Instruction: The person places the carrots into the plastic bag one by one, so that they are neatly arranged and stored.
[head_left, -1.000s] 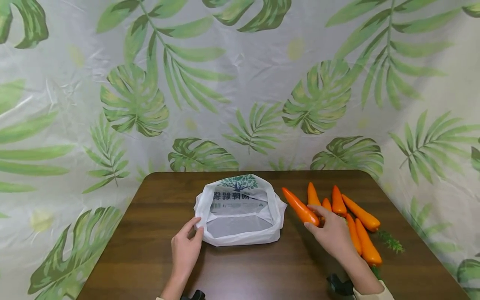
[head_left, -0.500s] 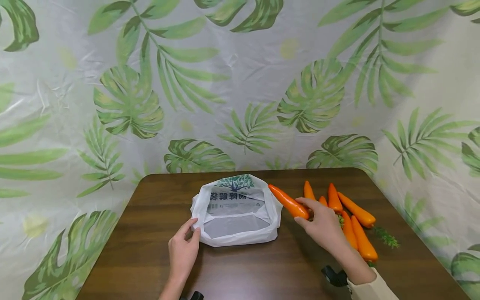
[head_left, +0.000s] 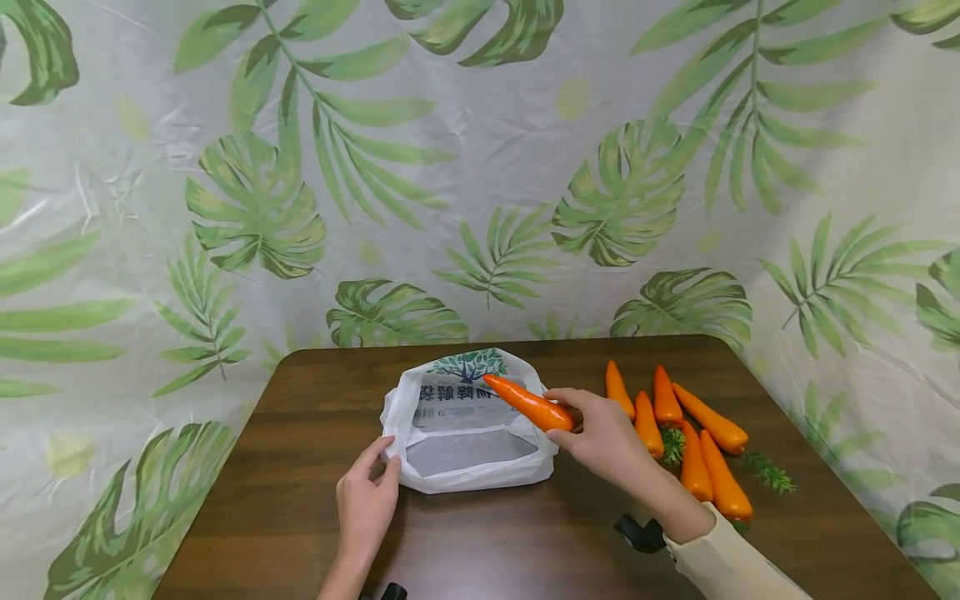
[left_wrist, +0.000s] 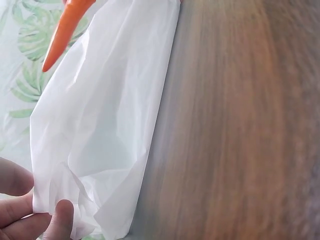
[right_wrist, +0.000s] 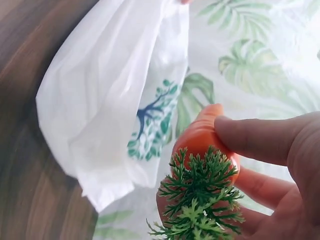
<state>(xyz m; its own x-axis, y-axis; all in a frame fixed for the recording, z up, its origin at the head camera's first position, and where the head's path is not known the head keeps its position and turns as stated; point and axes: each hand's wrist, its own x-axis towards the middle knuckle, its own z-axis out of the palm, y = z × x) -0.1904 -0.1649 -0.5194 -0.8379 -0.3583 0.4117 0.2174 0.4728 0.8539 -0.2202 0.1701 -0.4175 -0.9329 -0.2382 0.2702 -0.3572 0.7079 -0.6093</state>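
Note:
A white plastic bag [head_left: 480,482] with a green tree print stands on the table, its mouth spread wide. My left hand [head_left: 366,500] pinches the bag's left rim between thumb and fingers; the left wrist view shows the same grip on the white film [left_wrist: 110,100]. An orange carrot [head_left: 528,404] with a leafy green top [right_wrist: 202,195] is held by its thick end in my right hand [head_left: 600,437]. Its tip points left, over the bag's opening. In the right wrist view the thumb presses one side of the carrot and fingers the other.
Several more carrots [head_left: 723,479] lie at the right of the brown wooden table [head_left: 480,550], some with green tops [head_left: 768,472] showing. Behind the table hangs a leaf-patterned sheet [head_left: 510,167].
My right hand has carried the carrot leftward from beside the other carrots to above the bag's mouth. My left hand keeps its hold on the rim. The head view has shifted slightly.

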